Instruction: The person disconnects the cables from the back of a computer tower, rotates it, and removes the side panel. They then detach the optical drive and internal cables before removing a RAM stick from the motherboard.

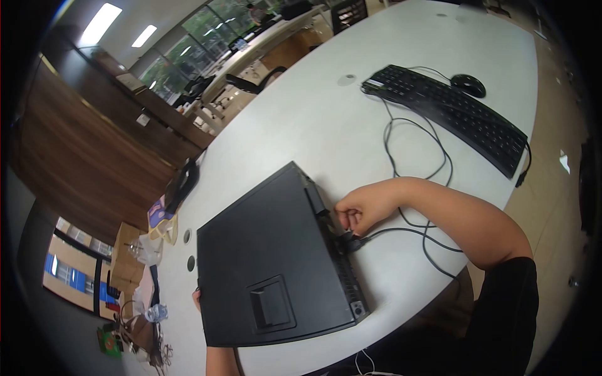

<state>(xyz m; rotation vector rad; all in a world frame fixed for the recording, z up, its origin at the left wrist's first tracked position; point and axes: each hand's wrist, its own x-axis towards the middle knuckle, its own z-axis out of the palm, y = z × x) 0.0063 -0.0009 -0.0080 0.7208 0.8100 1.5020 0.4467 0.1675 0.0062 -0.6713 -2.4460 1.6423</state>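
Note:
A black computer case [251, 238] lies flat on the white table [269, 138], its port side facing right. My right hand [367, 210] is at that side with its fingers curled together, beside a black cable plug [352, 242] at the ports. What its fingertips hold, if anything, is hidden. From the plug a black cable [407, 230] runs right, under my forearm. Only a bit of my left hand [197, 299] shows at the case's left edge; the case covers the rest of it.
A black keyboard [448, 109] and a mouse [468, 85] lie at the upper right, with a looped cable below them. A desk phone [182, 183], a plastic bag [149, 249] and a crumpled clear item [157, 313] are at the left. Two round table holes sit near the case.

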